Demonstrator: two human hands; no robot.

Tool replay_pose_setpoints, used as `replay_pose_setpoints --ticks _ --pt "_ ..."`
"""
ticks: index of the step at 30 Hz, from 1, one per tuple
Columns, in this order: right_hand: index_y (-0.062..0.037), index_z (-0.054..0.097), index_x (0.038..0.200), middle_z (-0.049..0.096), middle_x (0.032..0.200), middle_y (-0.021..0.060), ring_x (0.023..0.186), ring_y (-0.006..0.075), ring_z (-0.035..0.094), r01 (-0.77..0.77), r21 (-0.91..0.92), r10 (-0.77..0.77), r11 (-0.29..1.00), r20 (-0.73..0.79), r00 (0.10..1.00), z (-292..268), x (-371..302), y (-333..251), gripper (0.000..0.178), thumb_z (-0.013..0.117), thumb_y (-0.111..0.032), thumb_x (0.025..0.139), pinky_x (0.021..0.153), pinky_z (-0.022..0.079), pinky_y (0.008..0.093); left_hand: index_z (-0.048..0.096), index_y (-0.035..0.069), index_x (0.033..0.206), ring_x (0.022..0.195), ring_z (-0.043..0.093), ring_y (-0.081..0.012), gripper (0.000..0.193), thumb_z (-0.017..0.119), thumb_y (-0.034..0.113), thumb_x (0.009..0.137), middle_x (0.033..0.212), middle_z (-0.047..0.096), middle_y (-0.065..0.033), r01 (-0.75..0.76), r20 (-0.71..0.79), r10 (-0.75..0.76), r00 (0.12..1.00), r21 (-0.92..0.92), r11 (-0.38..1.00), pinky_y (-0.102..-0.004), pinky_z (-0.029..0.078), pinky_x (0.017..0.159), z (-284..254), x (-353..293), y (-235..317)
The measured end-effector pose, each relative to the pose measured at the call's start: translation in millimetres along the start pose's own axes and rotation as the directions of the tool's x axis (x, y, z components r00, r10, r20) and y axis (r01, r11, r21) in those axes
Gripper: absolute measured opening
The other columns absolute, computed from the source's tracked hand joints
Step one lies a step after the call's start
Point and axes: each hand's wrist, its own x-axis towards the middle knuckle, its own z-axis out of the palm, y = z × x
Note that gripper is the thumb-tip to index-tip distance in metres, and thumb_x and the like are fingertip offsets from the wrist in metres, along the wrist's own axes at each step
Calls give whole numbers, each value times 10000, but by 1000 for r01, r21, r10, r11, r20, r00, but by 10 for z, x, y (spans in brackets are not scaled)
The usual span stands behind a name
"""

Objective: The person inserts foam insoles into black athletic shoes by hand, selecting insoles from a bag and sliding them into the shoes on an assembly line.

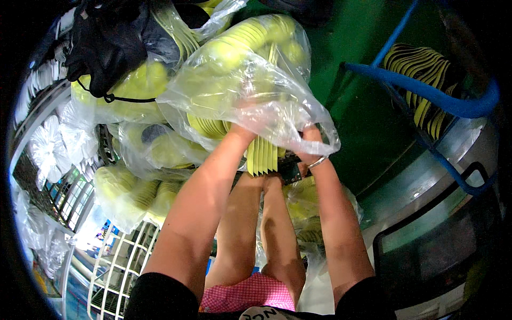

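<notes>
Clear plastic bag [285, 98], filled in its upper part with rounded yellow-green pieces, at the upper centre of the view, its loose mouth draped toward the person. From left to right: white plastic bundles [49, 146] at the far edge; a white wire rack [121, 266] below them; a black cloth bag [109, 45] with a dangling cord; another clear bag [125, 186] of yellow-green pieces. Next, the left hand [253, 113] lies behind the plastic, its fingers too blurred to tell how far open they are or what they grip. A stack of curved yellow-green pieces [262, 156] protrudes below the mouth, between the forearms. The right hand [310, 140], bracelet at its wrist, is at the mouth's right side, fingers partly hidden; its hold cannot be told. Farther right, a blue metal frame [434, 93] stands beside a row of yellow-green pieces [418, 64].
</notes>
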Motion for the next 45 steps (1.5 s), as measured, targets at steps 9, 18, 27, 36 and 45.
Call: replay_pose_setpoints --ticks 9,18,27,36,45 --pt "-12 534 984 603 878 188 777 319 588 -239 -76 204 968 -317 926 131 150 -283 297 584 -190 751 702 452 367 458 52 1153 937 540 -307 534 586 346 726 1059 552 -143 -71 3 74 997 335 940 -408 364 899 328 -194 -176" --pt "32 478 1074 587 889 185 821 318 572 -399 -130 320 908 -399 859 331 -890 -777 330 473 -1 746 712 448 345 261 -11 1289 948 523 -391 697 574 325 764 1081 510 -243 419 -45 -438 898 -219 881 -429 418 812 -82 163 442" --pt "17 538 995 584 848 200 765 381 568 -440 -283 322 852 -378 868 139 -1548 -1677 283 498 -45 723 674 458 389 282 -15 1275 965 518 -392 695 550 370 762 1106 490 -262 375 -231 -360 904 22 927 -434 415 840 -10 536 487" --pt "47 546 979 594 874 136 795 193 578 -569 234 606 788 -452 654 57 -2108 -3098 197 530 -79 828 679 442 279 430 -18 1180 1086 426 -359 433 457 258 847 1159 439 -261 588 155 -567 809 -208 782 -373 333 931 -446 -611 852" --pt "-3 548 1029 555 1074 186 974 330 548 -22 -349 -40 937 -169 985 -86 -1610 -4315 431 509 24 601 846 426 389 406 55 1227 1055 511 -233 632 392 549 833 1154 525 -108 453 580 -64 812 -697 -556 -376 401 918 -2825 -1781 2405"
